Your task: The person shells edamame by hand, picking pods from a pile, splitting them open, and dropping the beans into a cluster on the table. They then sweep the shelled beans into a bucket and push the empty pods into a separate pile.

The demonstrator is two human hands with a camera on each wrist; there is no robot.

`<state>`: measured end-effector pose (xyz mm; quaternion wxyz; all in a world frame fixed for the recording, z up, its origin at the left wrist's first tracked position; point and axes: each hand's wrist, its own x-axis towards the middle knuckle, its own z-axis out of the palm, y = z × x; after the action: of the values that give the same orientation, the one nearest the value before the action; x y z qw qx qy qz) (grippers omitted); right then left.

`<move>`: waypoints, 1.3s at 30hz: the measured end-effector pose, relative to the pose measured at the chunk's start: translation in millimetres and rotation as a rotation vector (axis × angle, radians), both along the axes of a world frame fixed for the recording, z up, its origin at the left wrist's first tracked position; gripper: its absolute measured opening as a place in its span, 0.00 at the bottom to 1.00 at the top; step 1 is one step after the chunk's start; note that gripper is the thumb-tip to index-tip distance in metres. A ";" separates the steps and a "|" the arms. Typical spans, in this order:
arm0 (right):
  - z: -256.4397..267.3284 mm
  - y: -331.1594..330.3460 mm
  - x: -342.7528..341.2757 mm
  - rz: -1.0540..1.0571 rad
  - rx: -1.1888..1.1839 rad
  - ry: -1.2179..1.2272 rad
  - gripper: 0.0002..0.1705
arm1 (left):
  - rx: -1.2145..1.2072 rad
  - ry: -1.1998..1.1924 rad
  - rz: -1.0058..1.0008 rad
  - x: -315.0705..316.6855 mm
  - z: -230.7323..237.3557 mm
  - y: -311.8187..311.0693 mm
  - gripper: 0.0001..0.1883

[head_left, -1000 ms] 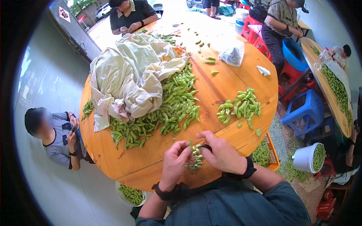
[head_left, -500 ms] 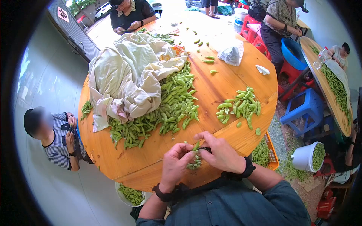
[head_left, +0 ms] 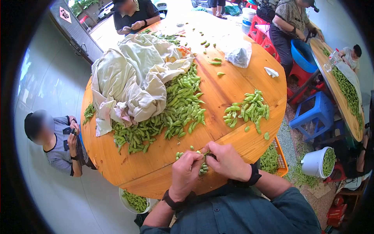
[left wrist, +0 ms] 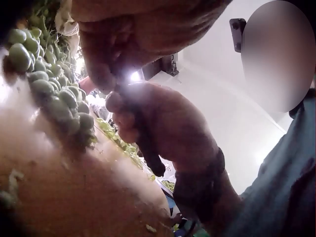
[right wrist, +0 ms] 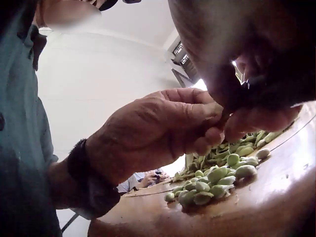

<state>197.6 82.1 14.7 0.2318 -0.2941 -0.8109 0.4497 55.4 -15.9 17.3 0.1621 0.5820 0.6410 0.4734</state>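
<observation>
Above the near edge of the round wooden table [head_left: 152, 177], my left hand [head_left: 185, 174] and my right hand [head_left: 229, 163] meet fingertip to fingertip. Between them they pinch a green pod [head_left: 205, 153], mostly covered by the fingers. A dark strip [left wrist: 144, 133] lies along my right hand in the left wrist view. Shelled green beans [head_left: 203, 169] lie on the wood under the hands, with a few more beans [head_left: 179, 155] beyond my left hand. The right wrist view shows the bean pile [right wrist: 210, 186] below my left hand's [right wrist: 143, 131] fingers.
A heap of pods [head_left: 183, 105] lies ahead, partly under a crumpled cloth [head_left: 132, 82]. A smaller pod pile [head_left: 253, 111] is at the right. Beside the table stand an orange basket [head_left: 281, 156] and a white bucket [head_left: 313, 163]. Other people sit around.
My left hand has turned and its fingers have closed in nearer my right hand's. The pod that stood up between them now shows less. Beans beyond my left hand have come into view.
</observation>
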 end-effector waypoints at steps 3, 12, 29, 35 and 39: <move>2.6 0.4 0.4 0.011 -0.016 0.037 0.10 | -0.117 -0.252 0.084 0.8 -1.4 -2.7 0.04; 7.7 -0.7 -2.7 0.015 0.011 0.080 0.07 | -0.024 -0.081 0.012 -3.5 -0.1 -1.0 0.04; 1.9 17.0 0.7 0.247 -0.359 0.164 0.08 | -0.350 -1.129 -0.035 -15.0 -0.2 -3.5 0.05; 5.2 12.5 -0.5 0.181 -0.530 0.083 0.08 | -0.093 -0.102 0.038 -11.2 0.3 -6.2 0.05; -1.2 9.4 -1.5 0.165 -0.442 0.100 0.08 | -0.065 -0.067 0.030 -9.6 1.9 -4.5 0.06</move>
<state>196.2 91.6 13.6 0.1641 -0.2479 -0.7014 0.6478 45.7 -20.4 19.2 0.1953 0.5504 0.6591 0.4739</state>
